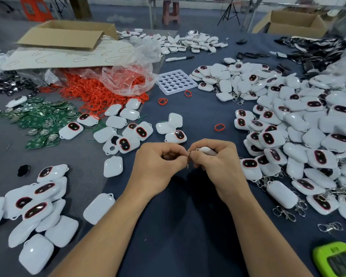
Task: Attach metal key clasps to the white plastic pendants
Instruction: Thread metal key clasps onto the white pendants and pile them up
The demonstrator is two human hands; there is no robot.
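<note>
My left hand (160, 162) and my right hand (214, 162) meet above the dark table at centre. A thin metal key clasp (188, 159) is pinched between the fingertips of both hands. My right hand also holds a white plastic pendant (207, 150), which is mostly hidden by the fingers. Loose white pendants (113, 166) lie to the left. A large heap of pendants with clasps (300, 140) fills the right side. Spare metal clasps (286, 213) lie at the lower right.
Green circuit boards (38, 120) and a pile of red rubber rings (100, 92) in plastic sit at the left. A white moulded tray (176, 81), a marker pen (178, 58), cardboard boxes (66, 34) and a green timer (338, 260) are also on the table.
</note>
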